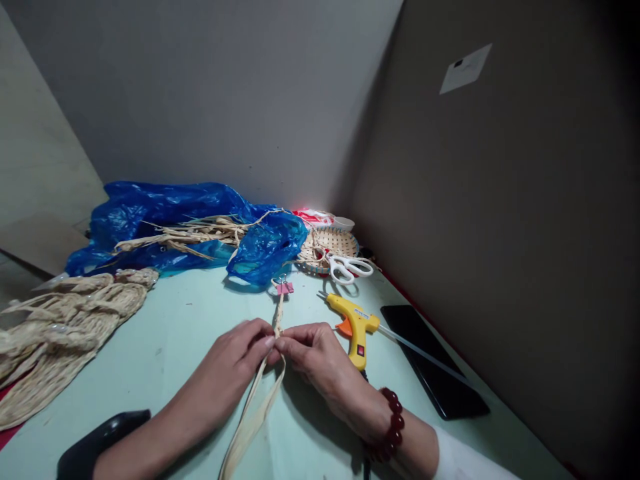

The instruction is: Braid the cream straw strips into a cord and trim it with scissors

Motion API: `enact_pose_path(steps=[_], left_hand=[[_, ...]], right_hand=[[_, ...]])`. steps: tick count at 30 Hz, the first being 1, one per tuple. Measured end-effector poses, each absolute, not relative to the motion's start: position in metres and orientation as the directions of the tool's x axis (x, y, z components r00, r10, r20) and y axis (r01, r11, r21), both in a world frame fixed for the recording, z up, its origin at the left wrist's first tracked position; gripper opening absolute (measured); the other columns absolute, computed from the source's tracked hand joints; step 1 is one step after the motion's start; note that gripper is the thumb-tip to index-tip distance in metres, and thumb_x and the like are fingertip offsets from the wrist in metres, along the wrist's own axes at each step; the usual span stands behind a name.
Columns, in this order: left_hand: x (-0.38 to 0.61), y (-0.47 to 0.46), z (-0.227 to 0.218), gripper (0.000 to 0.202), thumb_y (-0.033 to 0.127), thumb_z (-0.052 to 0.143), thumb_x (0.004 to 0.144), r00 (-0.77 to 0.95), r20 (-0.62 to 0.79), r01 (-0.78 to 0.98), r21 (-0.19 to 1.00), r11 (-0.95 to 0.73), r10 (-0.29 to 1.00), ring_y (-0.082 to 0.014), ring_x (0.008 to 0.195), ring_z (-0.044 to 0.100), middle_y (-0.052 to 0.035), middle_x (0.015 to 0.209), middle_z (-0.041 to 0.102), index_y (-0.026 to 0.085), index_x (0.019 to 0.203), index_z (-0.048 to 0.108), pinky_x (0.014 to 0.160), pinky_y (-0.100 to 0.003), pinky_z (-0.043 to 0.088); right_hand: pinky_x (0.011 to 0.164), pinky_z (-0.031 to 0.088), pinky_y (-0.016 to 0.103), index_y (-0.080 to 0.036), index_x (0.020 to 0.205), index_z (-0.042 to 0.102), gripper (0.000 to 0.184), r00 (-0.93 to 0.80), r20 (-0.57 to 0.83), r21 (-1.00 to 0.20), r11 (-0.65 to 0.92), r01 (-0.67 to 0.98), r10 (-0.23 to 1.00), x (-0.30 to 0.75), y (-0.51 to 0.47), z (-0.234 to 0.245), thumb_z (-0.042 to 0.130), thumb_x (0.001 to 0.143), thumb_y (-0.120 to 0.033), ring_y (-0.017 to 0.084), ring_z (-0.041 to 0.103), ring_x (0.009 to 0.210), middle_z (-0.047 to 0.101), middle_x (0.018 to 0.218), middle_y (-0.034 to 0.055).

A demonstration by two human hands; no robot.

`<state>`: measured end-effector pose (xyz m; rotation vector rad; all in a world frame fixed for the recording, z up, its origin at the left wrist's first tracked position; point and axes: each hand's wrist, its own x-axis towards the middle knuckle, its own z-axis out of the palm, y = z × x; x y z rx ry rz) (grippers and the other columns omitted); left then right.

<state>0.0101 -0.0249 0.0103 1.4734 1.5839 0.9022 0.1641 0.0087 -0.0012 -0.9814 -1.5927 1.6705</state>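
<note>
The light is dim, leaving the right wall darkly shadowed.

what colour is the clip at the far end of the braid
The clip is pink; it shows in the head view.

Pale strip: partly hidden where the left grip and right grip meet over it; its loose strands run off the bottom edge near 7 o'clock.
Woven pieces: cut by the left edge, between 8 and 9 o'clock.
Dark object at left wrist: cut off near 8 o'clock, identity unclear.
Glue gun cord: partly hidden by the right wrist, cut off near 6 o'clock.
Wall note: print too small to read, between 1 and 2 o'clock.
</note>
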Motion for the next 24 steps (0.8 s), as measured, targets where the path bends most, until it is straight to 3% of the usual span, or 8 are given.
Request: enact_pose_path(steps=[3,6,10,15,19,21,24], left_hand=[[0.012,-0.018,0.000,0.032,0.054,0.054,0.071,0.086,-0.316,0.192,0.936,0.295,0.945,-0.0075,0.037,0.028,0.0079,0.053,0.044,0.022,0.072,0.049,0.036,-0.021,0.018],[0.011,-0.018,-0.009,0.032,0.054,0.053,0.072,0.100,-0.334,0.173,0.933,0.314,0.937,-0.0058,0.035,0.016,0.0120,0.047,0.034,0.022,0.075,0.049,0.033,-0.021,0.011],[0.007,-0.018,-0.013,0.027,0.048,0.054,0.075,0.059,-0.306,0.205,0.935,0.288,0.950,-0.0069,0.036,0.015,0.0137,0.043,0.026,0.021,0.074,0.051,0.036,-0.021,0.011],[0.006,-0.019,-0.013,0.022,0.035,0.063,0.070,-0.032,-0.163,0.296,0.941,0.166,0.986,-0.0100,0.050,0.032,0.0087,0.049,0.037,0.019,0.058,0.052,0.048,-0.021,0.023],[0.007,-0.020,-0.018,0.019,0.032,0.061,0.070,-0.025,-0.164,0.262,0.951,0.164,0.986,-0.0108,0.049,0.036,0.0078,0.047,0.042,0.019,0.058,0.052,0.049,-0.022,0.025],[0.006,-0.020,-0.021,0.020,0.035,0.060,0.069,-0.007,-0.202,0.204,0.958,0.199,0.979,-0.0089,0.044,0.032,0.0087,0.045,0.040,0.020,0.060,0.052,0.045,-0.021,0.022],[0.004,-0.019,-0.024,0.026,0.045,0.057,0.070,0.027,-0.273,0.114,0.956,0.269,0.961,-0.0056,0.036,0.018,0.0119,0.040,0.031,0.020,0.062,0.051,0.038,-0.021,0.011]], right_hand=[[0.047,0.019,0.022,-0.010,0.069,0.071,0.027,-0.555,-0.080,-0.995,-0.030,0.098,0.828,0.166,0.011,-0.003,0.054,0.083,-0.026,0.008,0.027,0.049,0.043,0.050,-0.0038],[0.050,0.024,0.022,-0.012,0.064,0.067,0.028,-0.569,-0.018,-0.958,0.149,0.245,0.822,0.168,0.012,-0.001,0.049,0.084,-0.021,0.008,0.032,0.051,0.045,0.051,-0.0032],[0.050,0.022,0.024,-0.015,0.054,0.052,0.030,-0.567,0.059,-0.807,0.374,0.457,0.821,0.169,0.009,0.004,0.049,0.084,-0.018,0.008,0.033,0.051,0.043,0.050,-0.0038],[0.050,0.020,0.027,-0.017,0.056,0.045,0.032,-0.506,0.097,-0.641,0.443,0.627,0.857,0.168,-0.002,0.010,0.048,0.087,-0.025,0.009,0.031,0.048,0.044,0.049,-0.0026],[0.051,0.022,0.027,-0.018,0.069,0.052,0.022,-0.600,0.193,-0.547,0.593,0.591,0.776,0.165,-0.017,0.008,0.044,0.089,-0.021,0.010,0.037,0.050,0.055,0.060,-0.0004],[0.053,0.023,0.029,-0.017,0.080,0.056,0.013,-0.682,0.234,-0.432,0.702,0.566,0.693,0.164,-0.023,0.003,0.044,0.085,-0.015,0.013,0.044,0.054,0.061,0.070,0.0024],[0.051,0.019,0.031,-0.013,0.089,0.059,0.018,-0.800,0.223,-0.198,0.829,0.523,0.558,0.163,-0.027,-0.004,0.049,0.075,-0.012,0.017,0.052,0.062,0.065,0.081,0.0079]])
